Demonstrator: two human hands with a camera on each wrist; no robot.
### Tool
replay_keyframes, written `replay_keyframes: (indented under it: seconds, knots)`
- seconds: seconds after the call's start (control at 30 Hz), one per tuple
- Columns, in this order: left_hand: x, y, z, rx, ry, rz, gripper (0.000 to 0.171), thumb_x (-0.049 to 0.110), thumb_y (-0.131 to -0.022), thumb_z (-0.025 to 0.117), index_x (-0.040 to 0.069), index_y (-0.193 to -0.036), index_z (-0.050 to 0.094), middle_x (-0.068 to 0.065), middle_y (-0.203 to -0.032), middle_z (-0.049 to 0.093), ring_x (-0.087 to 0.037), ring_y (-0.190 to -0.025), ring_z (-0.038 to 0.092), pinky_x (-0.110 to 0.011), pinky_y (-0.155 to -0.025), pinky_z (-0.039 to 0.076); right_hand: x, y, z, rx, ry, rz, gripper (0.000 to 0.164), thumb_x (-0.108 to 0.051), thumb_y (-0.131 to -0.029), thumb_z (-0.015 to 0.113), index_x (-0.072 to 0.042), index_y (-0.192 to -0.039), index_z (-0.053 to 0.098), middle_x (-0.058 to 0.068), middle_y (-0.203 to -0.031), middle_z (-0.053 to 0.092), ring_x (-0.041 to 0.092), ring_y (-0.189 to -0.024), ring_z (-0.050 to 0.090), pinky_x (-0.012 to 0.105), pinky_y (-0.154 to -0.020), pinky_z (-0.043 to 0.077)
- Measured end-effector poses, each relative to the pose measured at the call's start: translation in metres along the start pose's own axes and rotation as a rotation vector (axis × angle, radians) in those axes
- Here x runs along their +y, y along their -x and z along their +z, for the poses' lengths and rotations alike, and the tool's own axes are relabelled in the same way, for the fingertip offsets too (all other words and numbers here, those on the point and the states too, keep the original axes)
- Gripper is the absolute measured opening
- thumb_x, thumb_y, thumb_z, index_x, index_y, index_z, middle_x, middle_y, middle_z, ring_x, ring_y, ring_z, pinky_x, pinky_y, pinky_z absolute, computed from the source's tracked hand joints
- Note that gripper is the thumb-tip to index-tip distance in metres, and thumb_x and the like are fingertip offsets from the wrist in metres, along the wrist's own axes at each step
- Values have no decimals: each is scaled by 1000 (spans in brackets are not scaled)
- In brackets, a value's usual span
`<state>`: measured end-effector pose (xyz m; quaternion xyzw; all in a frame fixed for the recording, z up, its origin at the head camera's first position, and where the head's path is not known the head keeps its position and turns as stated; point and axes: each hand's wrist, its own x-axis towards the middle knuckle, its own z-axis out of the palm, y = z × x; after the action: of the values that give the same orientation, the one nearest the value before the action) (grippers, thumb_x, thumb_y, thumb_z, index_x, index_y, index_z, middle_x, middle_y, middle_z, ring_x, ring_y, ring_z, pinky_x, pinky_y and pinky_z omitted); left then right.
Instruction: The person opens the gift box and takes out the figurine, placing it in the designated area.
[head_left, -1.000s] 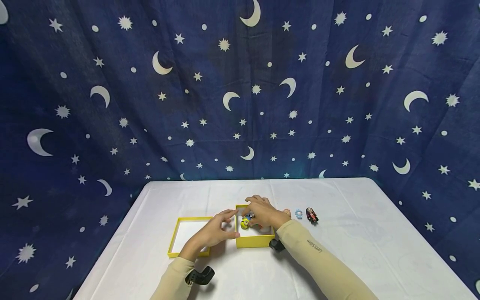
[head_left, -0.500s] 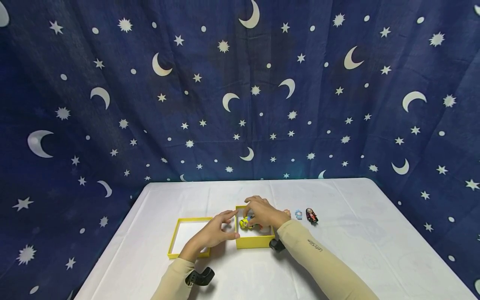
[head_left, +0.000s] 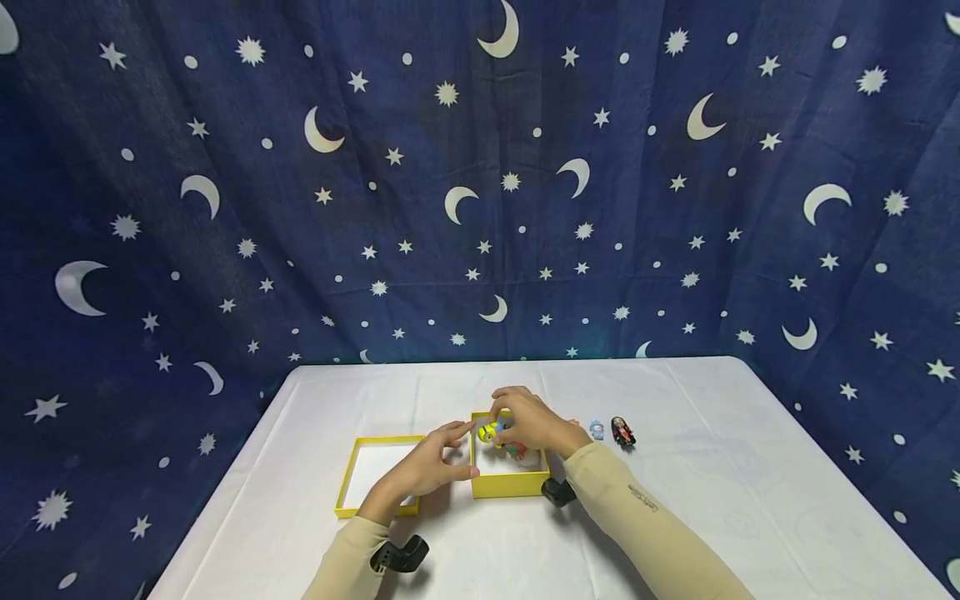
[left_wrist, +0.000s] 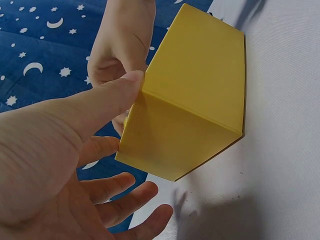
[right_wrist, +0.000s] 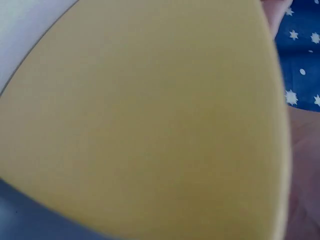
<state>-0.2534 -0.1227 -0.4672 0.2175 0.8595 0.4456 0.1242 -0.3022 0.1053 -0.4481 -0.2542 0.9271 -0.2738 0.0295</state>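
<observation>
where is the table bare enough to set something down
Bare: the table right of the dark doll, and between the yellow box and the back edge. Crowded: around that box, lid and left hand on its left, right hand over it pinching a yellow toy, blue toy to its right.

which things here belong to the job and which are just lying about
Likely in use: left hand, right hand, yellow box, pinched yellow figure, reddish toy inside

Apparently lying about: yellow-rimmed tray, blue figure, black-and-red figure, mostly hidden pinkish item

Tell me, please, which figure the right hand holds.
The yellow figure, pinched by the right hand; a reddish one is in the box, the blue one and dark one outside.
</observation>
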Motion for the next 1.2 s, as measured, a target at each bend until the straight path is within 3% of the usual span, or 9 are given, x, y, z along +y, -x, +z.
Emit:
replay_keyframes:
  seconds: [0.47,0.9,1.2]
  knots:
    - [0,0,0,2,7,-8,77,20,-90,77,8,-156,39,-23,-162,33,-42,-137,49,-59,-107,46,11,7,-12,130,-169,25,17,-19,-81,84,-18,-85,68,18,-140,61,39,-137,49,60,-116,36]
    - [0,-1,1,12,6,-24,77,20,-89,78,9,-155,40,-26,-163,29,-42,-138,49,-59,-108,46,20,18,-19,226,-199,83,17,-24,-84,83,-15,-91,70,13,-135,65,38,-138,50,60,-116,36]
    - [-1,-1,2,15,7,-12,77,19,-89,79,8,-155,41,-26,-163,29,-42,-137,48,-59,-107,46,29,24,-22,315,-219,68,19,-24,-84,83,-11,-91,71,14,-130,67,36,-130,56,54,-105,48]
